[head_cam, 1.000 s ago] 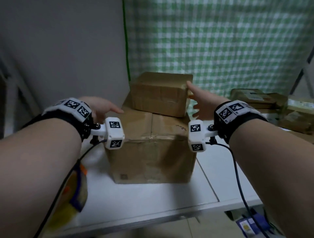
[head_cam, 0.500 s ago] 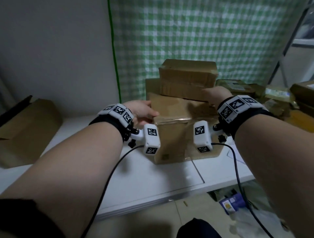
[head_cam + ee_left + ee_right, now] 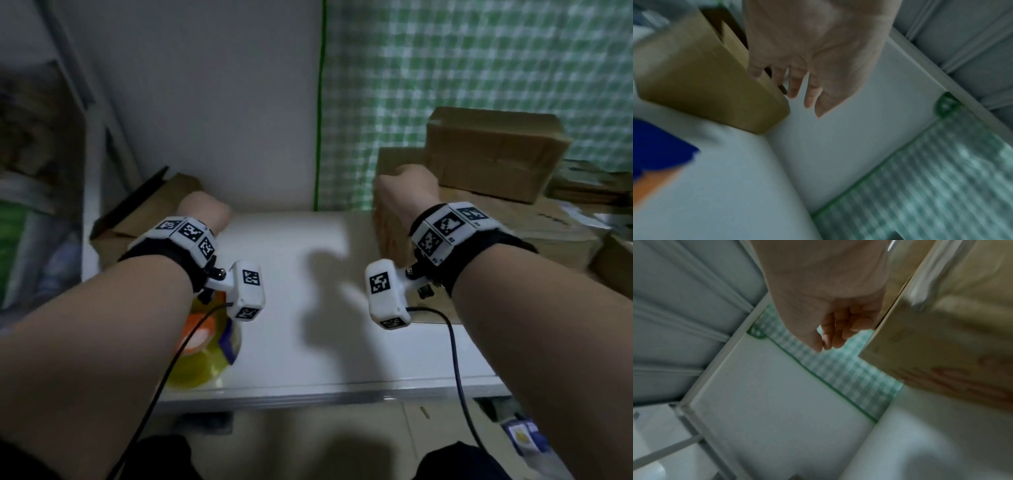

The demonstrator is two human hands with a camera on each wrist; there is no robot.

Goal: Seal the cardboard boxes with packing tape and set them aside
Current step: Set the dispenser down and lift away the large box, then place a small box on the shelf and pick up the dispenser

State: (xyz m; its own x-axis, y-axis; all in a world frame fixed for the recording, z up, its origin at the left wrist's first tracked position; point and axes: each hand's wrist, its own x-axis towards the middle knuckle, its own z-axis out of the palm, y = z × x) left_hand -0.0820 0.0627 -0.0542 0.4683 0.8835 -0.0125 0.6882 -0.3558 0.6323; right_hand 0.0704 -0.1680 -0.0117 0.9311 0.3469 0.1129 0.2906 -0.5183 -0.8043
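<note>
We see the white worktop [image 3: 308, 281] carrying a large taped box [image 3: 561, 236] at its right edge, a smaller box [image 3: 493, 154] stacked on it. An open box [image 3: 137, 212] sits at the far left corner, a tape roll [image 3: 202, 363] near the front left edge. Our left grip [image 3: 809, 53] hangs with fingers loosely extended, just beside the open box, holding nothing. Our right grip [image 3: 830, 308] is loosely curled, empty, beside the large taped box.

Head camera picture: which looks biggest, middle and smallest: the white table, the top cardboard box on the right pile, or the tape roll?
1. White table, biggest by far.
2. Top cardboard box.
3. Tape roll, smallest, though an arm hides part of it and it sits nearer the camera.
</note>
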